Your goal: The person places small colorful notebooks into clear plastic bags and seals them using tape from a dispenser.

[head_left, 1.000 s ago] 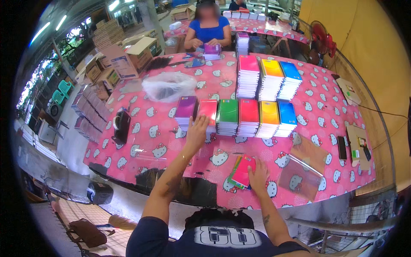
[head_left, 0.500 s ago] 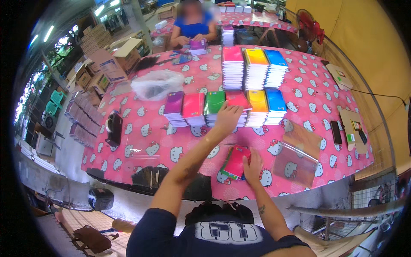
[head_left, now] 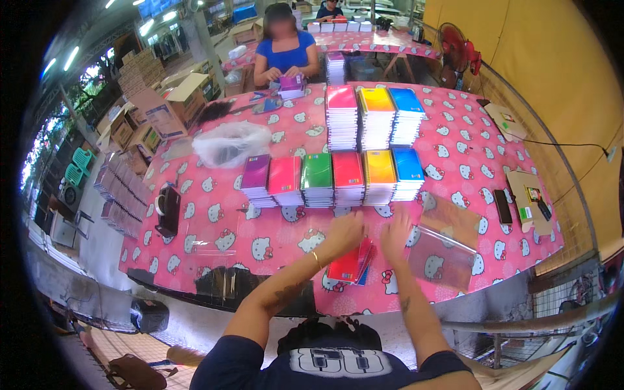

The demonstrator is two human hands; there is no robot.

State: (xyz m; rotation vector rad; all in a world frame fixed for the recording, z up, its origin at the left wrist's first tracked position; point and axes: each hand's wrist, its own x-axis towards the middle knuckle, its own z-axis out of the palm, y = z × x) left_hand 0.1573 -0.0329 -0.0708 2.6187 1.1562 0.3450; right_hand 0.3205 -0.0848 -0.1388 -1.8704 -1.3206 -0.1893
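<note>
A small fanned pile of spiral notebooks lies near the table's front edge, with a red notebook (head_left: 342, 268) on top and a blue corner (head_left: 363, 277) showing beneath. Over the pile's far end is my left hand (head_left: 347, 234), its fingers smeared by motion. My right hand (head_left: 395, 237) hovers at the pile's right side, fingers stretched forward and slightly blurred, with nothing seen in them. Beyond both hands stands a row of notebook stacks: purple (head_left: 256, 172), pink (head_left: 285, 175), green (head_left: 317, 171), red (head_left: 348, 170), yellow (head_left: 379, 169) and blue (head_left: 408, 166).
Taller pink (head_left: 342, 97), yellow (head_left: 377, 101) and blue (head_left: 407, 101) stacks stand behind the row. Clear plastic sheets (head_left: 445, 250) lie to the right, a tape dispenser (head_left: 168, 211) left. Across the table a person (head_left: 286, 49) handles a purple notebook (head_left: 292, 82).
My left hand has come back from the red stack to the small pile, where red now tops it instead of pink. My right hand has lifted from the pile's side.
</note>
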